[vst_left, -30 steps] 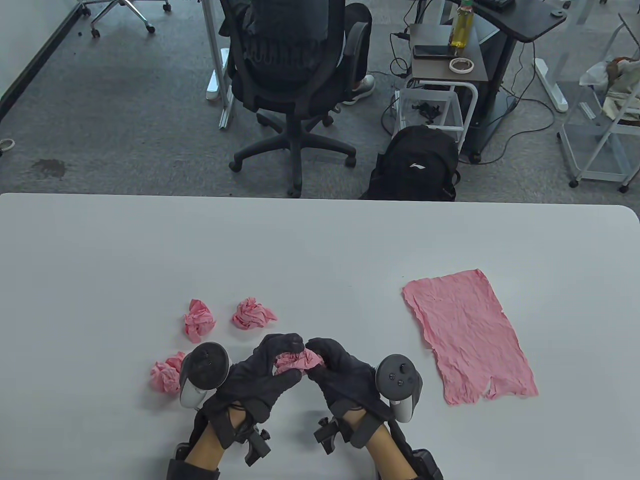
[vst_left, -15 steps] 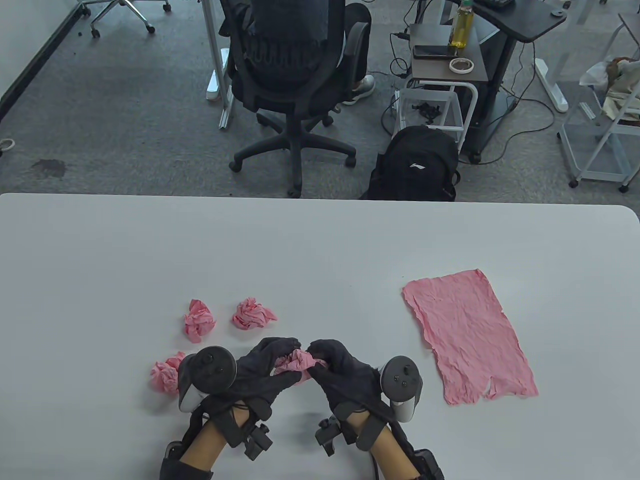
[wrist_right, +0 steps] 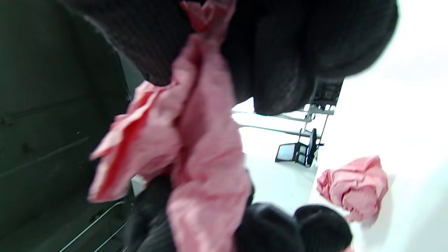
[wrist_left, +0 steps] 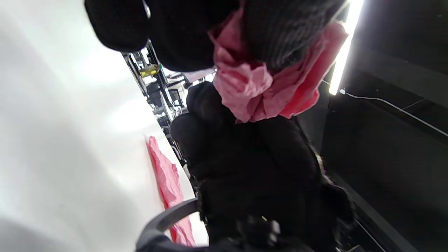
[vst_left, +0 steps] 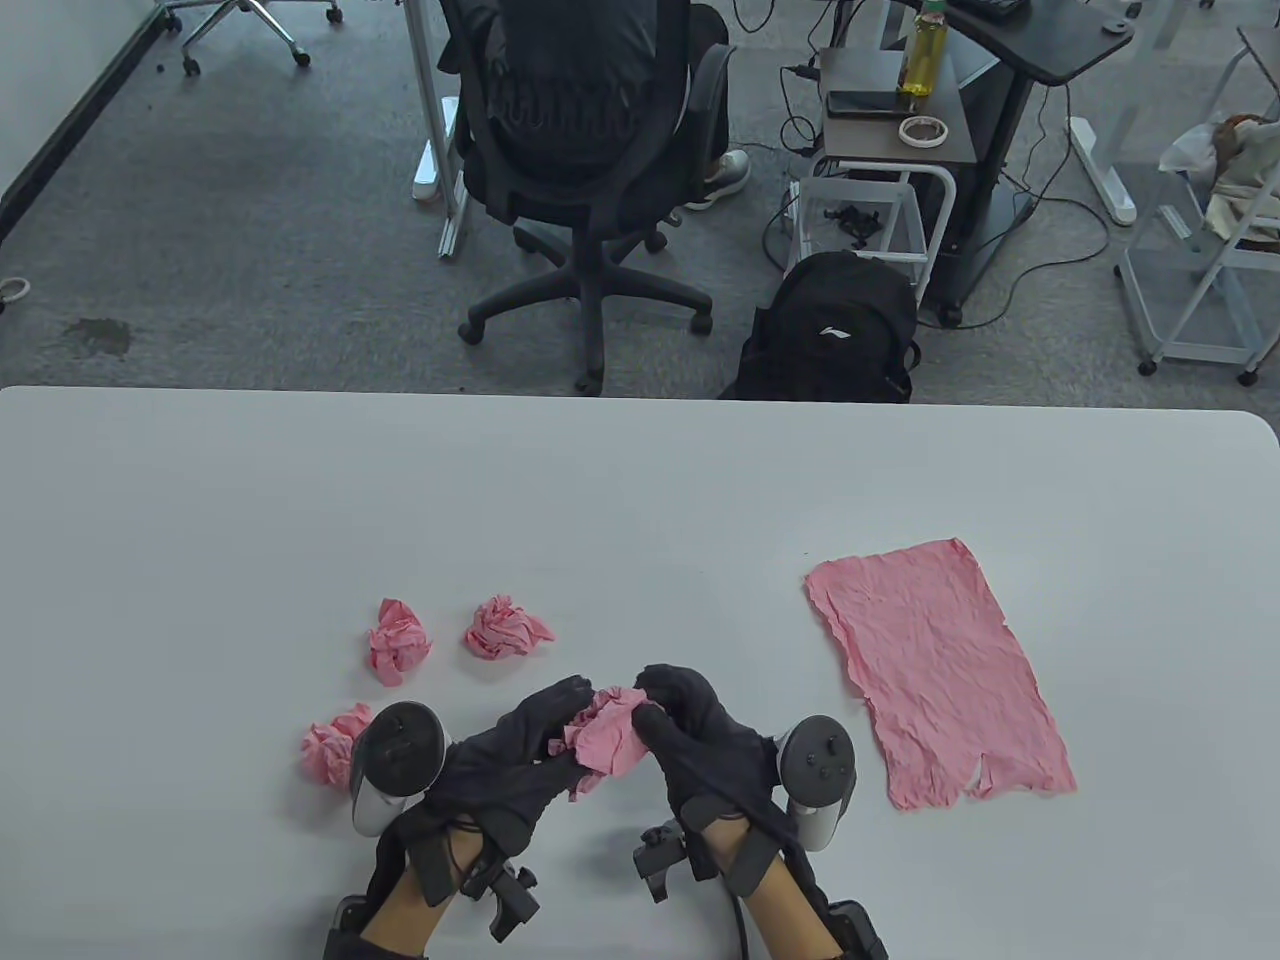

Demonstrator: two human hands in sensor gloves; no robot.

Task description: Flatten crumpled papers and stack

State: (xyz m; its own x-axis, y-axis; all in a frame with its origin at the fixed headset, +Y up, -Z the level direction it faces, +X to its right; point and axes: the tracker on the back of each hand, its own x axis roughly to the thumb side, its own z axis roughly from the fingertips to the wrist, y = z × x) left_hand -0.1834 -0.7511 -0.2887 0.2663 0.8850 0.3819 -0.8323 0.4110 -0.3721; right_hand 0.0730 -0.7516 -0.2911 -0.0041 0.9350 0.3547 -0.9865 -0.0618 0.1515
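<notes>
We hold one partly opened pink paper (vst_left: 607,741) between both hands, just above the near edge of the white surface (vst_left: 640,480). Our left hand (vst_left: 515,755) pinches its left side, fingers curled onto the paper, and our right hand (vst_left: 700,735) grips its right side with fingers and thumb clamped on the top edge. In the left wrist view the paper (wrist_left: 259,87) hangs in loose folds from the dark gloved fingers (wrist_left: 280,31), with the other glove just below it. In the right wrist view the paper (wrist_right: 196,147) trails down from the fingers (wrist_right: 280,70), blurred.

Three crumpled balls lie on the surface to our left: one (vst_left: 398,642) and a second (vst_left: 505,627) side by side beyond the left hand, and a third (vst_left: 330,750) just beside the left tracker (vst_left: 395,760). A flattened pink sheet (vst_left: 935,670) lies well apart on the right, wrinkled, with a small tear at its near edge.
</notes>
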